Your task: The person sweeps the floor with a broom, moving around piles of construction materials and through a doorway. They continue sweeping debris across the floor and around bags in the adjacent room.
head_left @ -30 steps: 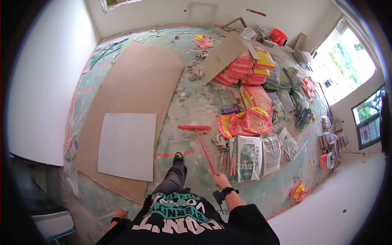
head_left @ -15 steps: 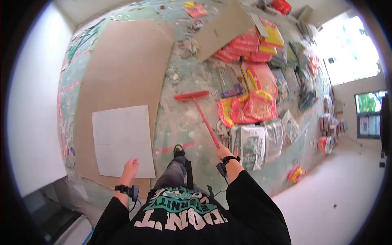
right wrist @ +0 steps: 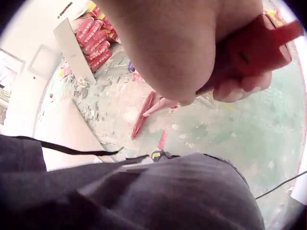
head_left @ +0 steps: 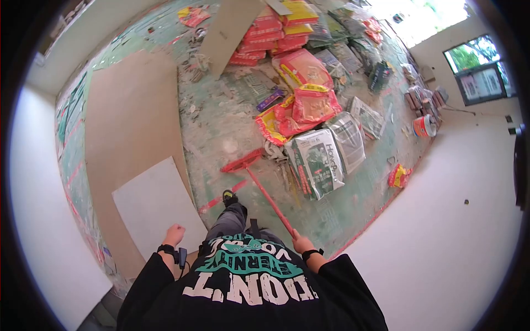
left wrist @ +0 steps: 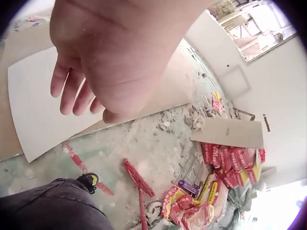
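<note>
My right hand (head_left: 302,244) grips the upper end of a red push broom's handle (head_left: 271,202), and in the right wrist view the fingers (right wrist: 232,91) wrap round it. The handle slants forward and left to the wide red broom head (head_left: 242,161), which rests on the dusty floor in front of my shoe. My left hand (head_left: 175,235) holds nothing; its fingers (left wrist: 72,98) hang loosely bent in the left wrist view. In the head view it overlaps a white board (head_left: 152,201) lying on a larger brown sheet (head_left: 132,105).
Right of the broom lie opened red-and-yellow bags (head_left: 309,107) and a green-and-white bag (head_left: 317,163). Behind them a tan board (head_left: 229,33) leans on stacked red bags (head_left: 262,38). Rubble (head_left: 196,107) litters the floor. A bucket (head_left: 424,126) stands by the right wall.
The view has turned to the right. My left hand came up from low at my side to in front of me. The broom head is nearer to my body and tilted; my right hand keeps its grip.
</note>
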Motion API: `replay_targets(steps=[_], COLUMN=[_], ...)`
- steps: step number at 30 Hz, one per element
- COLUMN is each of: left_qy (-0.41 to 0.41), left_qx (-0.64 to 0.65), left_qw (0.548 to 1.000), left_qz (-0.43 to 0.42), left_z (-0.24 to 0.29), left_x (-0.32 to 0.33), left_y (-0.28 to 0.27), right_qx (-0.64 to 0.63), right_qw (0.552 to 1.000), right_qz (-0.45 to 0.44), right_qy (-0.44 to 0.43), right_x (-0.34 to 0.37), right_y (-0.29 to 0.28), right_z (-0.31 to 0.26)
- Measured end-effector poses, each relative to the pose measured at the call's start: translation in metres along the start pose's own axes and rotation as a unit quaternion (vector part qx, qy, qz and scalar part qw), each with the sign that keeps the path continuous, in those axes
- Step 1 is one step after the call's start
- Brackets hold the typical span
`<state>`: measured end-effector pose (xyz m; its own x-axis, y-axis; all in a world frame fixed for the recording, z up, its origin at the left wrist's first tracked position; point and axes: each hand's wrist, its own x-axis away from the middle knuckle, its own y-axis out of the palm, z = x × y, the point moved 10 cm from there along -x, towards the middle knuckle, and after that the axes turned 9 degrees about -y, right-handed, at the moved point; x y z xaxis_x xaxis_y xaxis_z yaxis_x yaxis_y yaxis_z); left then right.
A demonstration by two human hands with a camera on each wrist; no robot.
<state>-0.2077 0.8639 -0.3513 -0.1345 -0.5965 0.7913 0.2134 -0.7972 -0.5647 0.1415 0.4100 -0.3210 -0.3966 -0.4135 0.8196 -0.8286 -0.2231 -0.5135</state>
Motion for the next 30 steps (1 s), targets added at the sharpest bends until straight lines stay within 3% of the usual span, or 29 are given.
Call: replay_targets(steps=[6, 9, 10, 11, 12, 13, 14, 16, 18, 19, 20, 21, 22, 24, 26, 28, 30], left_qy=[0.065, 0.115, 0.139, 0.150, 0.161, 0.117, 0.067, 0.039, 0.022, 0.011, 0.000, 0.001, 0.001, 0.019, 0.094, 0.146, 0.254], left_qx=[0.033, 0.015, 0.001, -0.015, -0.033, -0.006, 0.023, 0.065, 0.024, 0.017, 0.009, -0.010, -0.030, -0.088, -0.205, -0.283, -0.363], left_qw=[0.997, 0.992, 0.989, 0.986, 0.983, 0.990, 0.995, 0.996, 0.998, 0.998, 0.998, 0.997, 0.996, 0.987, 0.954, 0.931, 0.883], left_qz=[-0.041, -0.059, -0.058, -0.072, -0.085, -0.079, -0.073, -0.055, -0.054, -0.056, -0.059, -0.072, -0.083, -0.133, -0.198, -0.178, -0.156], left_z=[0.065, 0.078, 0.080, 0.078, 0.077, 0.067, 0.053, 0.041, 0.027, 0.023, 0.025, 0.035, 0.042, 0.061, 0.101, 0.155, 0.226], left_x=[0.044, 0.059, 0.062, 0.064, 0.064, 0.059, 0.056, 0.061, 0.048, 0.048, 0.048, 0.056, 0.062, 0.066, 0.080, 0.096, 0.118], left_y=[0.042, 0.076, 0.084, 0.092, 0.095, 0.092, 0.091, 0.085, 0.091, 0.101, 0.111, 0.129, 0.147, 0.195, 0.248, 0.286, 0.324], right_qx=[-0.068, -0.087, -0.098, -0.192, -0.288, -0.409, -0.424, -0.568, -0.623, -0.590, -0.614, -0.631, -0.626, -0.613, -0.606, -0.593, -0.608], right_qw=[0.992, 0.984, 0.982, 0.978, 0.956, 0.907, 0.900, 0.815, 0.773, 0.797, 0.775, 0.758, 0.752, 0.745, 0.735, 0.727, 0.684], right_qz=[0.107, 0.130, 0.147, 0.076, 0.004, -0.032, -0.019, -0.035, -0.031, -0.006, 0.008, 0.061, 0.049, 0.112, 0.151, 0.192, 0.221], right_qy=[0.016, -0.081, -0.065, -0.004, 0.050, 0.097, 0.104, 0.108, 0.119, 0.131, 0.147, 0.153, 0.200, 0.239, 0.263, 0.288, 0.336], right_x=[0.076, 0.122, 0.143, 0.170, 0.202, 0.234, 0.251, 0.284, 0.322, 0.331, 0.341, 0.343, 0.383, 0.405, 0.414, 0.417, 0.416], right_y=[0.006, 0.020, 0.020, 0.025, 0.034, 0.045, 0.063, 0.117, 0.162, 0.196, 0.235, 0.275, 0.248, 0.278, 0.306, 0.316, 0.325], right_z=[0.068, 0.124, 0.143, 0.157, 0.164, 0.169, 0.186, 0.204, 0.207, 0.217, 0.222, 0.228, 0.204, 0.208, 0.217, 0.237, 0.259])
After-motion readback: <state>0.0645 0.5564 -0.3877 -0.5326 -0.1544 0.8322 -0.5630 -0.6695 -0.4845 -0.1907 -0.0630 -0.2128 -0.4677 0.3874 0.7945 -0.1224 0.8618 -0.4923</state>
